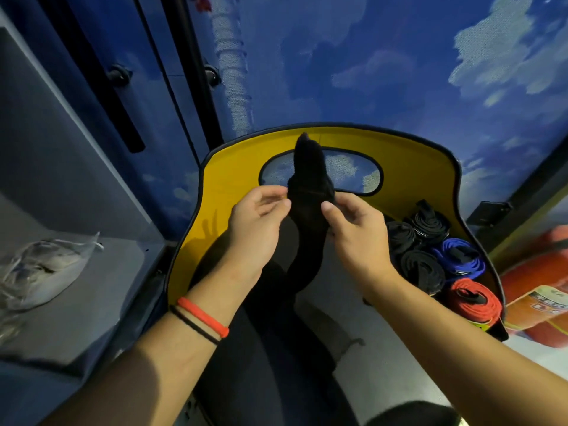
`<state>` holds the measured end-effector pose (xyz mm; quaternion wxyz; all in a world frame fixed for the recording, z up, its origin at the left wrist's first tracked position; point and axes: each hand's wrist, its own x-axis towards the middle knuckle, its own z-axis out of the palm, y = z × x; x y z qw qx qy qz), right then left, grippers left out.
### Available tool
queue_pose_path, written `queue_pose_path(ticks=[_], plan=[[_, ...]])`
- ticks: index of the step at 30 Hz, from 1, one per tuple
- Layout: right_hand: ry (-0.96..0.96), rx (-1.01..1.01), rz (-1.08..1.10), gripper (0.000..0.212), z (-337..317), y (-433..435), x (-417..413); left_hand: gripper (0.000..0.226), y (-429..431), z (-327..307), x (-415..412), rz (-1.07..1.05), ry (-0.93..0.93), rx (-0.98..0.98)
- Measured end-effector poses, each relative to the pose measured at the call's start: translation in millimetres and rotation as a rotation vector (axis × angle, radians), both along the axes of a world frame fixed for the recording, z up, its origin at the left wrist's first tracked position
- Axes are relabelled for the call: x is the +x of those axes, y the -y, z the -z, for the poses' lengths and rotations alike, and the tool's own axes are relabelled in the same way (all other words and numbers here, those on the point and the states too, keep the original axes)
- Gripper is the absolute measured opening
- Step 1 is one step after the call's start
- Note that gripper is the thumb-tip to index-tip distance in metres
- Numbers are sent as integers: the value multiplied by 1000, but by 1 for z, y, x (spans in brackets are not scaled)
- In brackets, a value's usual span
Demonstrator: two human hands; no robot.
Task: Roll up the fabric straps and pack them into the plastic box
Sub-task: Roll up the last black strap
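The black strap (pixel 309 216) in hand is not yet rolled: it is held upright in front of the plastic box (pixel 239 167), one end poking up above the fingers and the rest hanging loose toward the lap. The left hand (pixel 255 222) pinches one edge between thumb and fingertips, and the right hand (pixel 353 232) pinches the other, both with fingers curled. Packed work shows in the box's right corner: five finished rolls pressed together, namely three black rolls (pixel 422 269), one blue roll (pixel 461 256) and one red roll (pixel 475 299). So, by my reckoning, five straps are done and one is at its start; whether more wait below cannot be told. Two wristbands (pixel 203 321) sit on the left wrist. One clear bag (pixel 46 265) lies on a shelf (pixel 101 302) to the left, one red canister (pixel 538 272) to the right.
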<state>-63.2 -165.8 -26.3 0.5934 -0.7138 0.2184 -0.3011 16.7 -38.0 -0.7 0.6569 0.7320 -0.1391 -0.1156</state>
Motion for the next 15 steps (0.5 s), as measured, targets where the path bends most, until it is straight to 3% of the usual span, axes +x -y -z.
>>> queue_pose_path(ticks=[3, 5, 9, 15], plan=[[53, 271, -93, 15, -2, -1, 2, 42, -3, -3, 8, 88, -3, 99], [70, 350, -105, 15, -4, 1, 2, 47, -4, -5, 10, 115, 54, 155], [42, 261, -26, 16, -8, 7, 1, 40, -6, -7, 10, 101, 121, 167], [-294, 94, -162, 26, 4, -10, -9, 33, -3, -6, 25, -26, -206, -132]])
